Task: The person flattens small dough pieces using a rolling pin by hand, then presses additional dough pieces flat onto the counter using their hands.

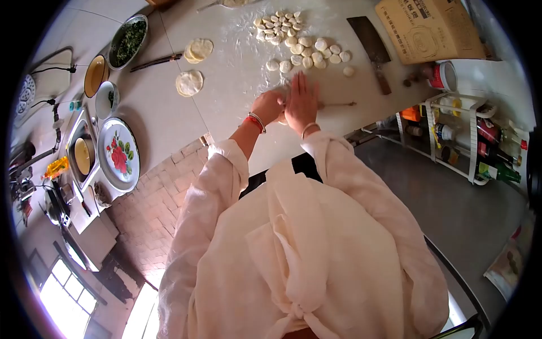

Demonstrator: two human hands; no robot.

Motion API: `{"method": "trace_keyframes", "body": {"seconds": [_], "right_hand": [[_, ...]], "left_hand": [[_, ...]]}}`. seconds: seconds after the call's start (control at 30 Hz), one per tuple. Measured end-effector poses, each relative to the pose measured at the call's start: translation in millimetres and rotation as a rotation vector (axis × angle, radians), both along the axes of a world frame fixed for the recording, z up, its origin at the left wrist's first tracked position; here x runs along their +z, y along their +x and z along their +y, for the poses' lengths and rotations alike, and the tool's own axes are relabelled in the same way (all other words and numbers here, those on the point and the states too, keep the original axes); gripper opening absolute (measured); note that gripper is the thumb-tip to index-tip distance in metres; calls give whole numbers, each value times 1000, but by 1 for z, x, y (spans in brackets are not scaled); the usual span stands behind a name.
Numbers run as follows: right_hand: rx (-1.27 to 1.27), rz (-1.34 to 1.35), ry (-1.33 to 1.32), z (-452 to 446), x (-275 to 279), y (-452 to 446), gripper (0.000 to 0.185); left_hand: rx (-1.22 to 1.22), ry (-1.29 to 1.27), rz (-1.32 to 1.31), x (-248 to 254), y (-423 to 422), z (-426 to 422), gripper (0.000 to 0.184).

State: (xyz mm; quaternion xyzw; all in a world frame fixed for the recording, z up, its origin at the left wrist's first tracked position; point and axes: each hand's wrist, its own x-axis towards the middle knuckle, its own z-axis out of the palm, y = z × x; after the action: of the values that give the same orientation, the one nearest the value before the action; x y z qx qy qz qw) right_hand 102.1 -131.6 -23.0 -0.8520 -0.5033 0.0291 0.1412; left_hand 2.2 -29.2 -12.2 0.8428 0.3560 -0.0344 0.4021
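My right hand (301, 103) lies with its fingers stretched out flat over a thin wooden rolling pin (339, 104), whose end sticks out to the right. Close beside it, my left hand (267, 108) has its fingers curled in on a piece of dough, mostly hidden between the two hands. Just beyond them, small round dough pieces (306, 52) are spread on the floured worktop (231, 73), and more dough lumps (278, 27) are clustered farther back. To the left lie a rolled dough wrapper (189, 83) and a small stack of wrappers (199, 50).
A cleaver (369, 40) lies at the right, near a cardboard box (432, 31). Chopsticks (156, 62), a bowl of chopped greens (128, 42) and a flowered tray (118, 154) are on the left. A bottle rack (456, 141) stands at the right.
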Motion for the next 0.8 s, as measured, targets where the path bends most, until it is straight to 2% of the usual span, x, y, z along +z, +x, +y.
{"method": "trace_keyframes", "body": {"seconds": [0.03,0.13,0.23,0.27,0.37,0.4,0.5,0.63,0.73,0.8], "right_hand": [[13,9,0,-8,-1,0,62],[17,12,-78,-58,5,-24,66],[48,-4,-127,-84,11,-34,63],[22,-5,-110,-81,7,-34,62],[-50,-58,-106,-39,-3,-21,61],[-71,-69,-111,-22,-3,-15,61],[-114,-89,-124,1,-1,-10,61],[-99,-41,-63,-28,6,-23,64],[-8,-24,-88,-78,11,-43,67],[28,-32,-135,-85,11,-44,69]], "left_hand": [[-44,27,3,7,1,2,19],[231,-58,-88,-16,-14,2,19],[314,-383,-72,-26,-32,-3,17],[290,-332,-73,-33,-32,-9,17],[299,-225,-42,9,-19,-23,24],[232,-155,-21,4,-15,-21,26],[241,-77,-129,-6,-5,-11,29],[-28,31,1,-7,-4,5,25],[326,-285,-139,-12,-18,5,20],[237,-254,-134,-18,-24,-2,18]]}}
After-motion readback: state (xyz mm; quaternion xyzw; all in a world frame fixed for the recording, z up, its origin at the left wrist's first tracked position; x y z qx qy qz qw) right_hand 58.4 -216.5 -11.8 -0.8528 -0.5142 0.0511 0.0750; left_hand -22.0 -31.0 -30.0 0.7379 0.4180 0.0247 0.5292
